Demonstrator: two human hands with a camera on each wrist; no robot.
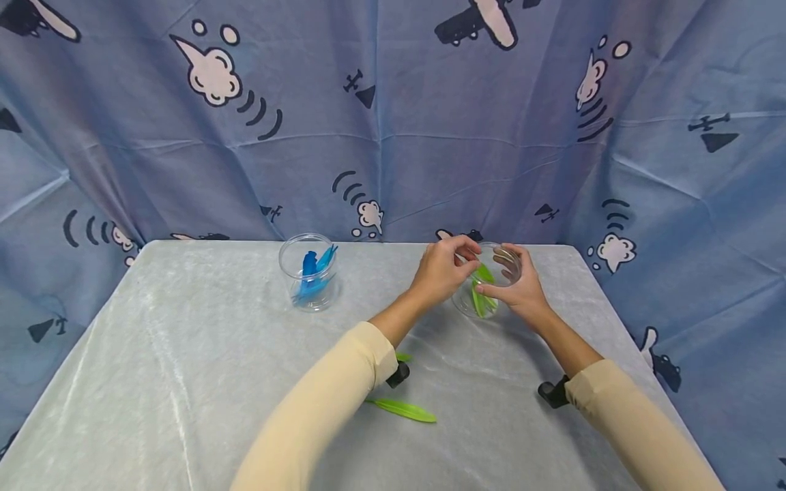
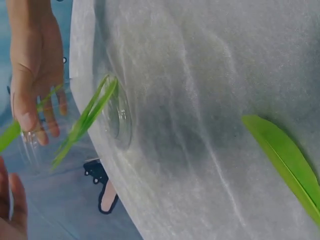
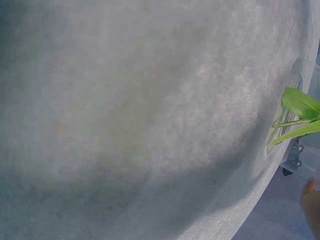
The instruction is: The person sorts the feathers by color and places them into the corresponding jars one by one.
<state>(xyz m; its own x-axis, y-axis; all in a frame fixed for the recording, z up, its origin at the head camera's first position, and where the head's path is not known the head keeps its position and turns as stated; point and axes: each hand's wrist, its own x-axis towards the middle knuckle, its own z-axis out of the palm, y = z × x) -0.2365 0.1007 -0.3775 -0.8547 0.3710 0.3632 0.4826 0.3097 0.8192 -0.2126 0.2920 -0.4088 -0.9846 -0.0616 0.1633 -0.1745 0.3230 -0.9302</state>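
Note:
My right hand (image 1: 518, 286) holds a clear plastic jar (image 1: 465, 307) at its right side, with the thumb in front and the fingers behind. Several long green leaves (image 1: 482, 300) stand inside. At the jar's mouth, my left hand (image 1: 445, 269) pinches what looks like the end of another green leaf (image 2: 9, 136); the exact contact is hidden. The left wrist view shows leaves (image 2: 85, 120) leaning in the jar and the right hand (image 2: 37, 85) around it. From the right wrist, leaves (image 3: 302, 104) appear at the right edge, above part of a hand (image 3: 311, 205).
Another clear jar (image 1: 319, 305) with blue pieces (image 1: 312, 276) stands at the back, left of centre. A loose green leaf (image 1: 405, 410) lies near my left forearm, and a second leaf tip (image 1: 403, 356) shows beside the sleeve. Behind the grey-covered table (image 1: 184, 354) hangs a blue curtain (image 1: 319, 123).

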